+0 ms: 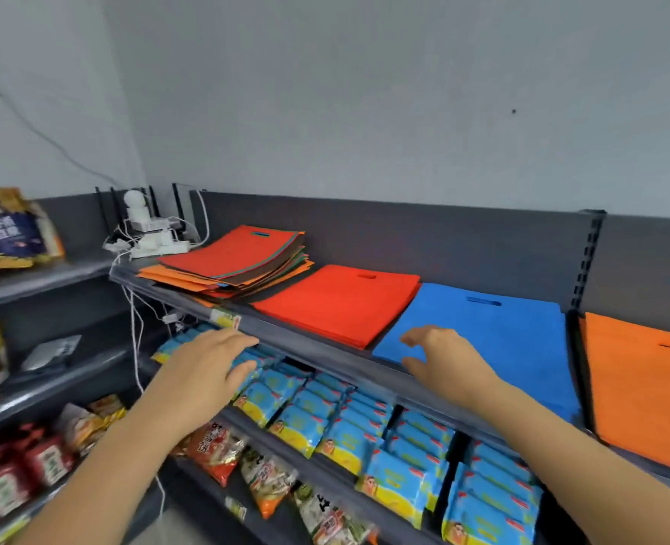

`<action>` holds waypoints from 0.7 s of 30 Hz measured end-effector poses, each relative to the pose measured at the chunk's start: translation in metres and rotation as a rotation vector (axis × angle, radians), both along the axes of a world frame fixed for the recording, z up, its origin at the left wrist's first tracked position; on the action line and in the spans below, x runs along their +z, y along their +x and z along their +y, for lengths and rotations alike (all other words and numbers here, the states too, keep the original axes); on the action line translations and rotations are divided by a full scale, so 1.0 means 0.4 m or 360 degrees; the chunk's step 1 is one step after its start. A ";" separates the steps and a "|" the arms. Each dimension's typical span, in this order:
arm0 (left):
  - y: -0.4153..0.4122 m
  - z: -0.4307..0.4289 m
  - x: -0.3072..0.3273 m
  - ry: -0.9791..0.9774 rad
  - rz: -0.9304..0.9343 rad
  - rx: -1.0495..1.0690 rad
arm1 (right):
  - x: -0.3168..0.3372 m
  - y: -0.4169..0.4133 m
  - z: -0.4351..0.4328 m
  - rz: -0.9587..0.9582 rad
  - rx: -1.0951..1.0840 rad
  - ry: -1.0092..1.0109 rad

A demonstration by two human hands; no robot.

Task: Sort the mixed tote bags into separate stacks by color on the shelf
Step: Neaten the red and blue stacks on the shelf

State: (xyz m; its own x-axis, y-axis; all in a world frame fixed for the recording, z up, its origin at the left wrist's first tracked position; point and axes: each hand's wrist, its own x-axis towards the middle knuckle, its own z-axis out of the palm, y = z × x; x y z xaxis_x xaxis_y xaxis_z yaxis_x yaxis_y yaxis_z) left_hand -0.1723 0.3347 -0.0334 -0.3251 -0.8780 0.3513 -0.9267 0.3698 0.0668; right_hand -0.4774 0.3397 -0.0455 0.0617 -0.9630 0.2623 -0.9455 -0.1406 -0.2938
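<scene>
Although a red stack [337,304], blue stack [502,340] and orange stack [640,387] lay side by side on the shelf [325,350], the mixed pile [231,261] at its left end looked thick, so much remained; left hand [211,359] and right hand [439,356] hovered open, empty.

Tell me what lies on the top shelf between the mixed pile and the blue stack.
The red stack lies flat between the mixed pile and the blue stack, as the head view shows.

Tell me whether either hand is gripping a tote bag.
No: both the left hand and right hand are open, fingers spread, holding nothing.
</scene>
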 end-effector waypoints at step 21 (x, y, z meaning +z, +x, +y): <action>0.356 -0.577 -0.001 -0.0063 -0.0031 0.0249 | 0.082 0.557 -0.810 0.0107 0.0524 0.0108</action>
